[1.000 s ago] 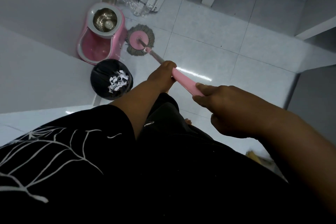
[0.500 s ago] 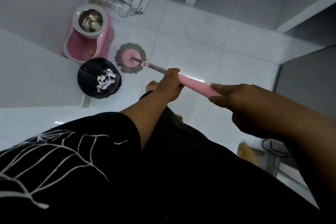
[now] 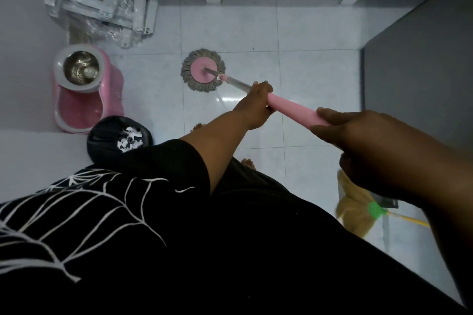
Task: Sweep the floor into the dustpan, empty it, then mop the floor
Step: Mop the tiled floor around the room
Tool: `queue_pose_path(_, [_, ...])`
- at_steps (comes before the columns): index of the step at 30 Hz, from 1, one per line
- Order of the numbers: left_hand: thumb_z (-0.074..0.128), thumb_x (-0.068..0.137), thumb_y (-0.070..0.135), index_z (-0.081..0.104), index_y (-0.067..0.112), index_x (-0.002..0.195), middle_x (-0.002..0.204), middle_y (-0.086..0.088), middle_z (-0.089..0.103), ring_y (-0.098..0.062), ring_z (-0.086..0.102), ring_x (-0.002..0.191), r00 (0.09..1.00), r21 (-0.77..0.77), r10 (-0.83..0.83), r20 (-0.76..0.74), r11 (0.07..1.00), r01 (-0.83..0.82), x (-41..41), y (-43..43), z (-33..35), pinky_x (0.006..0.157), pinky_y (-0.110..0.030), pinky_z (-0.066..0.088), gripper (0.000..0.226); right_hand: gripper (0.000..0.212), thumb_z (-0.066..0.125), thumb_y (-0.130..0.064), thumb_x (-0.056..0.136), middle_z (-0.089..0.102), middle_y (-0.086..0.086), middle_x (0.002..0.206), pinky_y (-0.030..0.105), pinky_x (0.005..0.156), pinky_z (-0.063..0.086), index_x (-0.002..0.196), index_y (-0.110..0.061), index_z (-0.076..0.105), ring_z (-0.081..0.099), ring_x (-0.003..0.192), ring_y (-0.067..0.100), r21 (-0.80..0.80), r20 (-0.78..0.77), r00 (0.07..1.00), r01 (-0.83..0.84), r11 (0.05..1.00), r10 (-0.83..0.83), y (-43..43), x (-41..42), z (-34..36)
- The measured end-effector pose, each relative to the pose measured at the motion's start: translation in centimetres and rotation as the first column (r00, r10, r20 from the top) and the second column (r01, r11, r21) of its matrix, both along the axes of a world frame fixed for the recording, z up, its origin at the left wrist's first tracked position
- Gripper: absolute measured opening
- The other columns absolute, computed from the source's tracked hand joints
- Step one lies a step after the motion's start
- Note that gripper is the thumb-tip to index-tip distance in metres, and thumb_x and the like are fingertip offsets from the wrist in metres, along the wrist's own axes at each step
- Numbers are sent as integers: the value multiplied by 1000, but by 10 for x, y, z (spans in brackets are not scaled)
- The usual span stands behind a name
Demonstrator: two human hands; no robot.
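A spin mop with a round grey-fringed pink head (image 3: 203, 70) lies flat on the white tiled floor (image 3: 317, 69). Its pink handle (image 3: 294, 109) slants toward me. My left hand (image 3: 256, 105) grips the handle where the pink sleeve meets the metal shaft. My right hand (image 3: 363, 146) grips the near end of the handle. A pink mop bucket (image 3: 87, 89) with a steel spin basket stands at the left. In front of it sits a black bin (image 3: 117, 138) holding white paper scraps.
A yellow straw broom (image 3: 355, 212) with a green collar lies on the floor at the lower right, over a grey dustpan edge (image 3: 389, 203). Plastic-wrapped white frames (image 3: 102, 0) lean at the back left. A dark wall (image 3: 419, 64) bounds the right side. My bare toes (image 3: 247, 162) show below.
The mop head has slid right, away from the bucket and bin, out onto the open tiles. Both hands keep their grip on the handle. The broom has come into view.
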State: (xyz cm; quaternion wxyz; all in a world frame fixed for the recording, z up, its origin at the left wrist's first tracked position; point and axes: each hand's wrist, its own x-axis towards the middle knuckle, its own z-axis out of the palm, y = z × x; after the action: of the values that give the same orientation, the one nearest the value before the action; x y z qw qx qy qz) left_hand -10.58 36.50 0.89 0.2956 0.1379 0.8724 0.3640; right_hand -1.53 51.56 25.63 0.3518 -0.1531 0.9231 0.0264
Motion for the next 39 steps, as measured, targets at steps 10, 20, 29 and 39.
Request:
queue_pose_path(10, [58,94,13,40,6,129,151,-13,32,-31,9,149,987,5,-156,-32,988,157,-84,-49,-22,110,-45,31,41,42,49,-5,80,51,7,134,35,71,55,118,-19,59,64,89,29,-1,-2,991,131,991,-131,-71,-58,-8])
queue_pose_path(20, [59,93,20,29,18,144,161,-4,15,-29,34,139,974,-218,-216,75,949,227,-217,-138,-41,112,-45,32,59,43,54,-2,81,46,18,140,27,65,40,123,-11,55,62,89,34,-104,-31,974,221,970,-226,-173,-160,-67])
queue_pose_path(29, [59,94,22,23,17,151,163,1,7,-21,21,147,949,-277,-306,80,907,316,-197,-158,-52,116,-39,28,68,58,59,-5,86,32,19,152,29,74,43,141,-8,40,60,103,32,-160,-60,946,305,939,-317,-201,-122,-80])
queue_pose_path(39, [59,94,27,29,9,147,157,-9,21,-28,15,148,860,-224,-508,39,835,503,-49,-130,-42,115,-45,28,63,71,49,-4,87,21,10,159,30,83,49,152,-19,25,57,115,31,-71,-17,894,446,892,-448,-183,35,-61])
